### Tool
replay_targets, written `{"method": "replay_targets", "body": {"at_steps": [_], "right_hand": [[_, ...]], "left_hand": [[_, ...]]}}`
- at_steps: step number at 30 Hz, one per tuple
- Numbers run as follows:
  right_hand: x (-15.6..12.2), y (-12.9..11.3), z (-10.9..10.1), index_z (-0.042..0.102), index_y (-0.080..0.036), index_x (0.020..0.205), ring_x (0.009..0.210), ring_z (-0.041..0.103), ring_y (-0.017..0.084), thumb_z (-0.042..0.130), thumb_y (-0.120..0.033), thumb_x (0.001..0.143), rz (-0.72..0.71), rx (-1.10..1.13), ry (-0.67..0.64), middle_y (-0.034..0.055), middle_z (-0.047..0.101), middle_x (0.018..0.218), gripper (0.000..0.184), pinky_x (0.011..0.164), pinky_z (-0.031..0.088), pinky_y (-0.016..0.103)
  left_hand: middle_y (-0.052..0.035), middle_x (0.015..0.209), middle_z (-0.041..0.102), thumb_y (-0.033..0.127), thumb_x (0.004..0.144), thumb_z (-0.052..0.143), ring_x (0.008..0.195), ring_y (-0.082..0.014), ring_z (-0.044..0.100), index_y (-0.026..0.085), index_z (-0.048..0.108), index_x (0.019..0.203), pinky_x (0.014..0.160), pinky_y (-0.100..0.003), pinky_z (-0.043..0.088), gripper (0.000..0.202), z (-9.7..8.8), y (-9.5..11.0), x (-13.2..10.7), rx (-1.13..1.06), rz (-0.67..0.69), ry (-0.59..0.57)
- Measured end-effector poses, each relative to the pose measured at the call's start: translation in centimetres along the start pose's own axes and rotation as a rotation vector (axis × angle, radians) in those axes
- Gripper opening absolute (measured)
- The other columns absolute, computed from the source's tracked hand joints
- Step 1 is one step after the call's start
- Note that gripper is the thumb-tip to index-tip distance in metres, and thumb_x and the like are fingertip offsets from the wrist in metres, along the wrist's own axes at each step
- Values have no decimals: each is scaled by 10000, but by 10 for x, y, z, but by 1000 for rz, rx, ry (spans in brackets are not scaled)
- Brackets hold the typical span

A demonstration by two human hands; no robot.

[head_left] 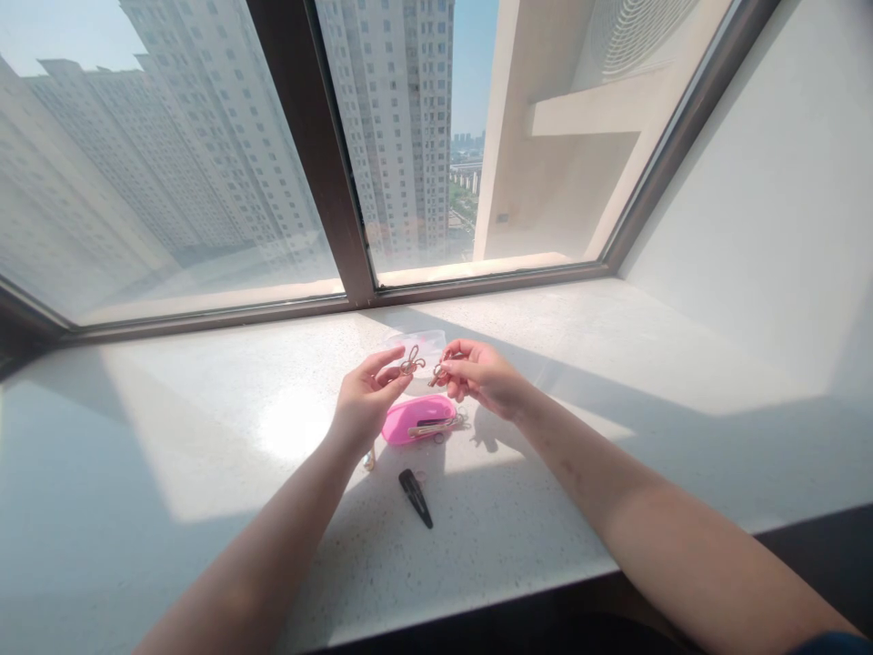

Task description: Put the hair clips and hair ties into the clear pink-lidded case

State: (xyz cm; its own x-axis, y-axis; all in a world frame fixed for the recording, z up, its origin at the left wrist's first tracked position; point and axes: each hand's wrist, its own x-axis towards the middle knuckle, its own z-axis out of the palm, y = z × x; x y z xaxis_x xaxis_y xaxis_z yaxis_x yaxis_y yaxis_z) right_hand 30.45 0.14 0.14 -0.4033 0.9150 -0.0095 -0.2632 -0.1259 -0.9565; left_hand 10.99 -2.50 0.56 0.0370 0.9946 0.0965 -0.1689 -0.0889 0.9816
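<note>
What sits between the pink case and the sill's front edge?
A black hair clip lies on the sill there, apart from the pink case; head view. Left hand pinches a gold bow piece, right hand a gold clip.

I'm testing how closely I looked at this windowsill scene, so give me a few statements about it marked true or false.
1. The left hand pinches a gold clip. True.
2. The black hair clip lies inside the pink case. False: it lies on the white sill, nearer the person than the case.
3. The right hand is empty. False: its fingers hold a second gold piece.
4. The pink case rests on the sill, just below both hands. True.
</note>
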Motion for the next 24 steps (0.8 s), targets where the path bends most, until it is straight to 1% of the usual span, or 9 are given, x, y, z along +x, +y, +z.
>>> {"method": "replay_targets", "body": {"at_steps": [3,6,8,11,13,15,18,21,24], "right_hand": [[-1,-1,0,611,-131,796,477,534,66,759,-197,681,-26,2,-11,5,650,656,198,452,398,182],[-1,-1,0,655,-122,785,474,482,55,760,-177,662,-51,-3,-9,-24,592,605,172,455,339,193],[-1,-1,-1,680,-115,785,483,461,52,760,-176,659,-50,2,-5,-18,592,612,161,470,328,203],[-1,-2,-2,701,-115,786,539,485,61,781,-196,652,-41,45,18,16,643,706,176,514,358,219],[-1,-3,-2,705,-123,802,601,524,77,801,-221,652,-60,69,27,34,665,777,203,549,387,227],[-2,-5,-2,701,-133,832,680,572,95,809,-245,668,-100,88,6,48,676,869,226,601,428,231],[-4,-7,-1,652,-150,846,773,644,125,784,-293,727,-147,118,-42,57,686,961,228,654,482,238],[-4,-7,-1,573,-168,891,665,684,148,719,-392,798,-125,75,-47,61,717,866,283,531,477,223],[-2,-4,-1,525,-171,926,449,621,118,660,-452,840,-111,3,-30,67,731,773,323,382,387,189]], "left_hand": [[-112,1048,690,203,659,813,1014,-231,642,118,710,940,908,-365,492,311,-3,-4,2,-11,-27,-41],[-84,892,704,240,698,795,935,-221,664,128,699,869,878,-361,493,226,-5,-4,2,-41,-98,-78],[-59,838,687,249,708,788,875,-197,666,135,695,838,824,-326,501,197,-6,-2,3,-62,-104,-59],[-28,794,655,222,701,787,728,-112,611,139,701,832,652,-214,464,177,-8,2,4,-82,-83,7],[-14,776,640,190,684,792,631,-67,538,141,696,823,554,-176,400,176,-9,4,5,-131,-78,30],[-9,777,631,158,662,798,582,-49,486,141,682,804,509,-169,356,185,-10,7,5,-192,-77,22],[-9,771,627,132,655,790,575,-54,486,141,658,786,512,-179,356,186,-10,10,4,-213,-77,-11],[-13,754,639,139,674,773,614,-81,550,145,627,771,572,-205,409,176,-9,12,2,-171,-89,-36],[-33,771,669,154,689,762,651,-114,612,143,589,746,630,-242,457,183,-8,12,1,-130,-112,-57]]}}
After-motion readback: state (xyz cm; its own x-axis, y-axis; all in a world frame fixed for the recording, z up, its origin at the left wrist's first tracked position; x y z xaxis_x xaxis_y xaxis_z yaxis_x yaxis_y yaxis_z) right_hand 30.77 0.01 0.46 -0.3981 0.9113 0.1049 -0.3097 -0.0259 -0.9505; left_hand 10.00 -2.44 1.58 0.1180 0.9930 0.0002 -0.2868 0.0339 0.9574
